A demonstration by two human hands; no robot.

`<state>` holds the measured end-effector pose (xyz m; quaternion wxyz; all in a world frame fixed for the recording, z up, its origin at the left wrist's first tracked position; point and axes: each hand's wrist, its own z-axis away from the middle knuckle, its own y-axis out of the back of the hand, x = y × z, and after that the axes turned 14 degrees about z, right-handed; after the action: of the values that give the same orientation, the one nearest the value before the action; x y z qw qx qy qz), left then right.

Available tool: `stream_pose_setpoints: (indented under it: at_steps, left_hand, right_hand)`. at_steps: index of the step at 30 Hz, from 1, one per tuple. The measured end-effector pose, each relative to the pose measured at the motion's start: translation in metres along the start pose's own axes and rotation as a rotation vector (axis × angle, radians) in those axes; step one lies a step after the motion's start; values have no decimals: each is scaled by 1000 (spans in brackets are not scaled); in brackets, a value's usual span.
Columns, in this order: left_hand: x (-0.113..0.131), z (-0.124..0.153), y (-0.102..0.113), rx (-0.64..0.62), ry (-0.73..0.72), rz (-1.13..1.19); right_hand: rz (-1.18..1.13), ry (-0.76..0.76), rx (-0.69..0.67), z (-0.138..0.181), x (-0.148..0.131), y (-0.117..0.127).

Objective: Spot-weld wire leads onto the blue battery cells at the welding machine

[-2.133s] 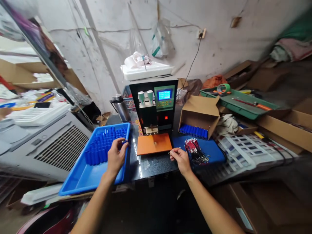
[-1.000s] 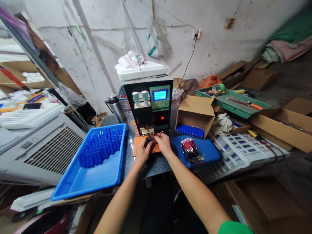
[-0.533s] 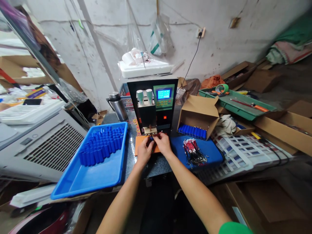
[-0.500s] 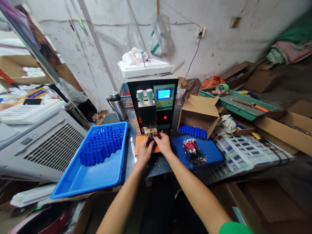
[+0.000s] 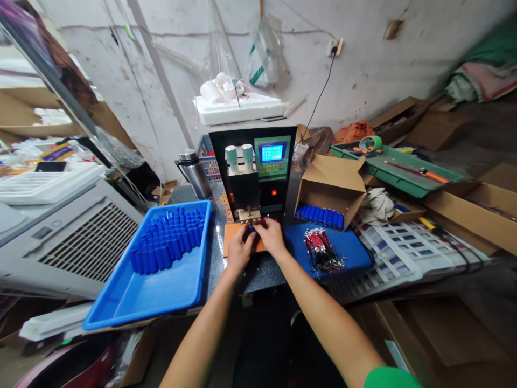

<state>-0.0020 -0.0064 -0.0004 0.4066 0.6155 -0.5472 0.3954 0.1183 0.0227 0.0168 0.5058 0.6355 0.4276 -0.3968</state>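
Both hands meet under the electrode tips of a black spot-welding machine [image 5: 264, 202] with a lit display. My left hand [image 5: 239, 249] is closed round a blue battery cell [image 5: 251, 230], of which only a small part shows between the fingers. Against the cell's far end, my right hand [image 5: 270, 237] pinches with thumb and finger; whatever it holds is too small or hidden to make out. Beneath the hands lies an orange pad [image 5: 231, 235]. To the right, a bundle of red and black wire leads [image 5: 323, 250] rests on a blue case [image 5: 294, 237].
On the left stands a blue tray [image 5: 205, 253] with many upright blue cells [image 5: 161, 245]. A steel flask [image 5: 196, 175] is behind it. An open cardboard box [image 5: 329, 175] with more cells sits right of the machine, near a green tool tray [image 5: 404, 172].
The camera view has shifted very slightly. Both hands stay in place under the electrodes, and the display's readout looks a little different.
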Motion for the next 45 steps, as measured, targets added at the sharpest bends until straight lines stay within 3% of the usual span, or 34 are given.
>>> stream_pose_setpoints:
  at_steps: [15,22,34,45]
  left_hand:
    - [-2,0,0,2,9,-10]
    - [-10,-2,1,18,6,-55]
    - [5,-2,-1,2,-12,-37]
    - [-1,-4,1,-17,38,-45]
  right_hand:
    - [-16,16,-21,1,1,2]
    - [-86,52,-96,4,8,13]
    - [-72,71,-146,4,15,14]
    - [-145,29,-185,8,11,23]
